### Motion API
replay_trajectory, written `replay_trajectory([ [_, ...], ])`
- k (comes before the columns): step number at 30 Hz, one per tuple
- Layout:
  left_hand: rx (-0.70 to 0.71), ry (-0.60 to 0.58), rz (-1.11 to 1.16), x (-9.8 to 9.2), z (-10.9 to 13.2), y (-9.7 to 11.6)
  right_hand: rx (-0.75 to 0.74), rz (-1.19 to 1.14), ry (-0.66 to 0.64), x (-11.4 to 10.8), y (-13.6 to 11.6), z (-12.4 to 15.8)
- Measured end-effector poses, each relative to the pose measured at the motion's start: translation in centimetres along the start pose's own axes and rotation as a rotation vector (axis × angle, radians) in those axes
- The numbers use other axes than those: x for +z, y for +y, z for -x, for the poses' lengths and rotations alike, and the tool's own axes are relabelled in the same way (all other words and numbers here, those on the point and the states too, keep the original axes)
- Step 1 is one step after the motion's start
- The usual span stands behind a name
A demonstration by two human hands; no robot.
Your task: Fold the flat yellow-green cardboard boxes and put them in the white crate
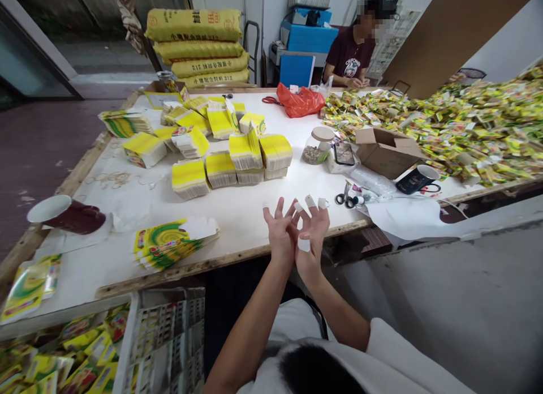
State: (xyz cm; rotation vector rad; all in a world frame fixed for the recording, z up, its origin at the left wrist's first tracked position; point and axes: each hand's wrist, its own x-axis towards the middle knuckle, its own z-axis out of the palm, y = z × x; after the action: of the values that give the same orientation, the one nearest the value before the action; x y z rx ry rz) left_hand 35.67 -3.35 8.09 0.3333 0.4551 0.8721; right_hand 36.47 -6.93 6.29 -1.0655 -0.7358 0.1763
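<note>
My left hand (280, 234) and my right hand (313, 230) are raised together at the table's front edge, their inner sides touching. The fingers of both are stretched up and apart. White wraps, tape or finger covers, sit on several right fingertips and the right thumb, and a pale one shows on a left finger. I see no object held in either hand. To the left lies a fanned stack of flat yellow-green cartons (169, 244). Behind my hands stand bundles of yellow-and-white cartons (190, 178). Black scissors (348, 199) lie right of my right hand.
A tipped maroon mug (68, 214) lies left; a dark mug (418, 179) tilts at right. A jar (318, 146), phone (344, 154) and cardboard box (388, 151) stand before a carton heap (479, 128). A crate (129, 348) is below left. Another person (351, 54) sits across.
</note>
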Motion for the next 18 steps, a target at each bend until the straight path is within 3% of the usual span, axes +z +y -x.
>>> replay_trajectory([
  [18,0.015,-0.021,-0.026,-0.9,-0.5,-0.4,-0.118,0.109,0.155,-0.5,-2.4,-1.5],
])
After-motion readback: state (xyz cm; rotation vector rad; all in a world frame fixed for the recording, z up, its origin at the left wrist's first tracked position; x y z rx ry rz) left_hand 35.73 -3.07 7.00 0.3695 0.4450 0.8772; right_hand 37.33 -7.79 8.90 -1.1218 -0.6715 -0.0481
